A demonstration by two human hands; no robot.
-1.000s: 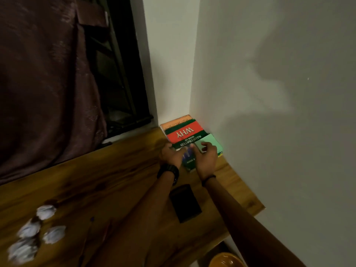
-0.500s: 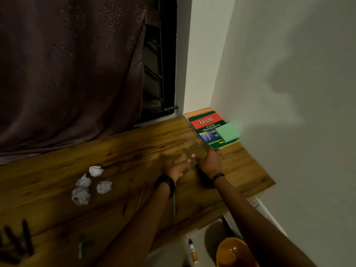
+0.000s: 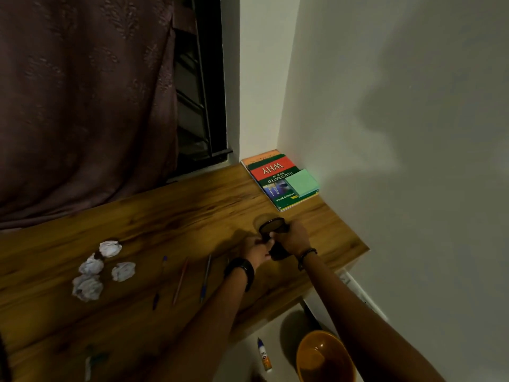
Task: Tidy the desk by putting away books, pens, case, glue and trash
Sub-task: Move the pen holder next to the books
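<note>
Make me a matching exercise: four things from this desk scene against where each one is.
Things:
1 books
2 paper balls
3 glue
4 case

Places:
A on the floor beside the orange bin
B in the corner of the desk, by the wall
C held by the left hand and right hand
D on the left part of the desk

Pairs: 1-B; 2-D; 3-A; 4-C

Single view: wide-angle head cam, worn high, pitched forward and down over the desk, aimed at its far right corner against the wall. Left hand and right hand sit mid-frame at arm's reach. Curtain upper left, floor bottom.
</note>
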